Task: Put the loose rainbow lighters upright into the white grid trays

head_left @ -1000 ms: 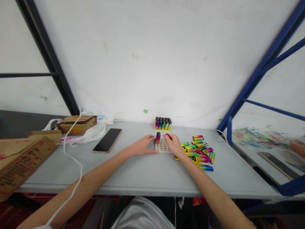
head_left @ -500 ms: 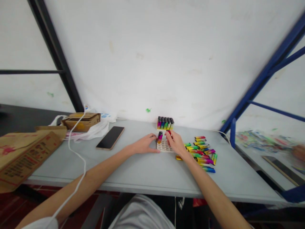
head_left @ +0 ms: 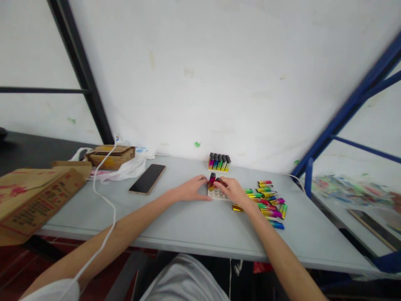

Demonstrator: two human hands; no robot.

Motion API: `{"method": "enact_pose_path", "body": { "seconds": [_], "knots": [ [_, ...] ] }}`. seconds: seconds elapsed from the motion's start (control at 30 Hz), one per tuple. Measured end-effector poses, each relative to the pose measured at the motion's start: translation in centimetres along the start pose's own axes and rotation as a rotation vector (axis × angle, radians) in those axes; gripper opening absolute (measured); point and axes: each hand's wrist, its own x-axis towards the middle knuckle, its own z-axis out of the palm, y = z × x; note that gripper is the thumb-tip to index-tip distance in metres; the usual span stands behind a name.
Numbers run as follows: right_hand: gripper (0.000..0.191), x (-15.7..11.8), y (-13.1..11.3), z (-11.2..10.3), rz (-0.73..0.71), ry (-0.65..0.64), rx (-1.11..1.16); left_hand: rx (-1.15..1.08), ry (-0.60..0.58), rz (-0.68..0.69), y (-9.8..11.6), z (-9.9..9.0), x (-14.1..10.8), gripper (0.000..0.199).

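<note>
Near the middle of the grey table, a white tray with holes (head_left: 218, 195) has upright lighters (head_left: 212, 179) at its left back corner. My left hand (head_left: 193, 189) rests at the tray's left side, thumb and fingers apart, holding nothing. Over the tray, my right hand (head_left: 232, 190) pinches a red lighter (head_left: 218, 181) beside the standing ones. Behind stands a second tray, filled with black-topped lighters (head_left: 219, 161). Several colourful lighters (head_left: 266, 200) lie loose to the right of my right hand.
A phone (head_left: 147, 179) lies left on the table (head_left: 188, 225). Further left are a small cardboard box (head_left: 110, 157), a plastic bag (head_left: 131, 169) and a large carton (head_left: 44, 196). A white cable (head_left: 108, 205) crosses my left forearm. At far right, a person's hand (head_left: 396, 201) shows.
My right hand has moved left with the red lighter, close to the lighters standing in the front tray. The left hand keeps its place. The view has shifted slightly.
</note>
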Motion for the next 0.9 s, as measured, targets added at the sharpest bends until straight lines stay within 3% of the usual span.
{"method": "enact_pose_path", "body": {
  "seconds": [0.2,0.37,0.5,0.57,0.63,0.73,0.83,0.9],
  "knots": [
    [0.028,0.4,-0.9,-0.1,-0.033,-0.105,-0.117,-0.012,0.011,0.025,0.1,0.0,0.0,0.063],
    [0.032,0.6,-1.9,0.2,0.016,-0.148,-0.345,-0.008,-0.004,0.02,-0.1,0.0,0.0,0.063],
    [0.035,0.5,-1.9,-0.3,-0.029,-0.174,-0.248,0.006,-0.008,0.014,-0.2,0.0,0.0,0.064],
    [0.04,0.3,-1.0,-1.6,0.008,-0.096,-0.186,0.005,-0.008,0.01,-0.2,0.0,0.0,0.066],
    [0.045,-0.2,0.8,-3.4,0.12,0.062,-0.236,0.006,-0.014,0.0,-0.2,0.0,0.0,0.068],
    [0.035,-1.5,4.3,-6.4,0.388,0.253,-0.43,0.009,-0.029,-0.019,-0.3,0.0,0.1,0.071],
    [0.038,-3.3,7.5,-8.4,0.707,0.3,-0.617,0.015,-0.033,-0.026,-0.3,0.2,0.1,0.071],
    [0.047,-4.2,8.9,-8.9,0.874,0.255,-0.652,0.023,-0.036,-0.027,0.0,0.1,0.0,0.072]
  ]
}}
